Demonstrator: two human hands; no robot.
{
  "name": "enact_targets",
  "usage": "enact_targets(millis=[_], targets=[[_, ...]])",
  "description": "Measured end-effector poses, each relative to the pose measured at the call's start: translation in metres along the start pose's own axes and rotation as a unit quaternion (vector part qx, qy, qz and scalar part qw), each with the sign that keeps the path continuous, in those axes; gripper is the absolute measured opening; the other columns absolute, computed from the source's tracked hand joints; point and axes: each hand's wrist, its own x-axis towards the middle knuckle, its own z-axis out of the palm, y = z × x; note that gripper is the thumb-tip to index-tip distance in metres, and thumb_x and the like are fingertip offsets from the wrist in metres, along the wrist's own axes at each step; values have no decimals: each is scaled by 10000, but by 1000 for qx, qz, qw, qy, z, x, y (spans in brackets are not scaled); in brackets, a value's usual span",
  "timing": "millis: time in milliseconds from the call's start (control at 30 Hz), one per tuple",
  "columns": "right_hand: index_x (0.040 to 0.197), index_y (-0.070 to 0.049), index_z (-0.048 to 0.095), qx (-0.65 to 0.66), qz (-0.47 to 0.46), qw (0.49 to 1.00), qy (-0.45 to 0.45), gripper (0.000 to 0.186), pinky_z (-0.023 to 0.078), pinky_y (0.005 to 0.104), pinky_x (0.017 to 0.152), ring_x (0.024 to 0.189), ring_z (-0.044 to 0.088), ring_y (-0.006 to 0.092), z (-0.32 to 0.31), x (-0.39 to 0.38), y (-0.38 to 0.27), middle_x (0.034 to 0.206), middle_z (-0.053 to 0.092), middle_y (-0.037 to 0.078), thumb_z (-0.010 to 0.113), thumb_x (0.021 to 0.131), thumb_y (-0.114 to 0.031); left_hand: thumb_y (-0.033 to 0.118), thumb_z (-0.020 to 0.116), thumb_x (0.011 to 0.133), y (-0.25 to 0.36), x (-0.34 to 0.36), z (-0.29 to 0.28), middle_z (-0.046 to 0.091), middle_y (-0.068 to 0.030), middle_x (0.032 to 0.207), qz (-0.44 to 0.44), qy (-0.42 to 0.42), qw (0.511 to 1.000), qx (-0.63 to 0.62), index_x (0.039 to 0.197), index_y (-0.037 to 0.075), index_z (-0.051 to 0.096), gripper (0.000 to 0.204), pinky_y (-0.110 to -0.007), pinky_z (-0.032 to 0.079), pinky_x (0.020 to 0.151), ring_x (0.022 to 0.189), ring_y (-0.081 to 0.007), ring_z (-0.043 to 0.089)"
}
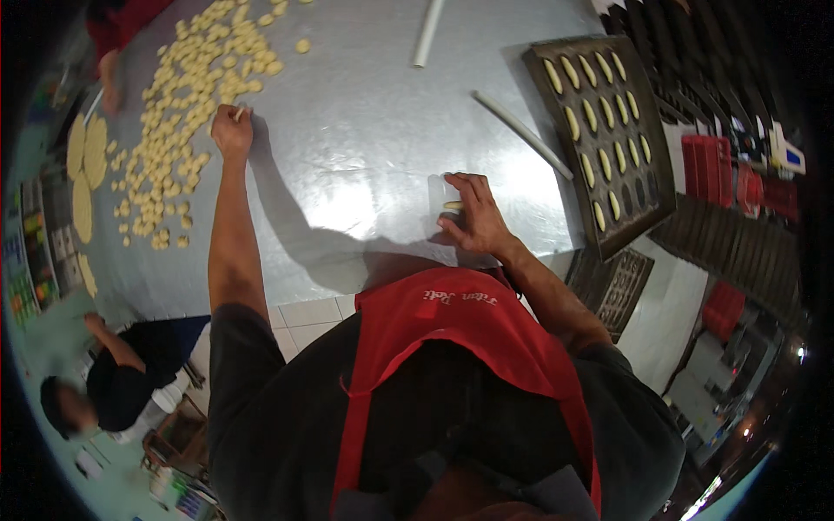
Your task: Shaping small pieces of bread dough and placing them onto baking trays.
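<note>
My left hand (232, 135) is closed on a pale dough piece (239, 114), mostly hidden, beside the dough-ball pile (178, 108) at left, its far end cut off. My right hand (478, 217), loosely open, partly covers a dough roll (453, 206) on the near table (347, 156) (contact, I can't tell).

1. I look out from the left one of two fisheye cameras worn side by side on my head, above my grip and set back from it toward my body.
2. The view faces down, upright and unmirrored, with my left hand (231, 132) and right hand (473, 213) over the table (365, 113).
3. It is close enough for my red apron (486, 321) to loom below my hands, yet wide enough to reach the tray (638, 227) beyond my right.
4. Away from my grip, straight edges bend toward the rim.
</note>
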Motion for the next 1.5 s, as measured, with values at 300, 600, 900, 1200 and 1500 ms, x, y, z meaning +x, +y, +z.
enact_targets(millis=[300,600,900,1200,1500], targets=[[1158,-42,772,-45,141,983,106,243,607,379,866,989,730,288,-114,-52,42,1107,759,123,810,926,-103,143,788,1022,123,-224,12,698,-50,1065,24,-143,918,-369,1241,12,660,286,-289,537,884,972,-139,648],[1380,-46,639,-209,298,831,421,478,594,407,862,897,743,306,-287,-158,183,1067,748,160,814,942,-124,100,739,1040,173,-297,-5,724,-70,1152,-133,-196,864,-444,1338,12,683,316,-307,558,936,1019,-149,689],[1320,-47,675,-77,-18,987,139,447,471,505,1071,1224,588,402,-136,7,114,1239,674,192,766,885,-95,61,780,946,304,-339,54,748,-107,1214,43,-232,921,-311,1267,40,703,331,-405,601,822,966,-272,726],[1207,-57,762,-67,-151,986,15,283,483,482,1057,1169,630,320,-72,-18,71,1180,699,113,712,930,-84,320,579,1076,293,-358,14,280,-263,1757,311,-136,941,-7,1653,100,457,630,-593,247,1289,1600,-495,273],[1303,-60,675,-91,-9,995,-41,467,491,486,1010,1161,595,373,-50,-12,60,1278,646,185,820,882,-203,312,541,1073,277,-321,43,222,-238,1789,297,-89,948,78,1713,48,305,731,-616,126,1326,1657,-424,200]])
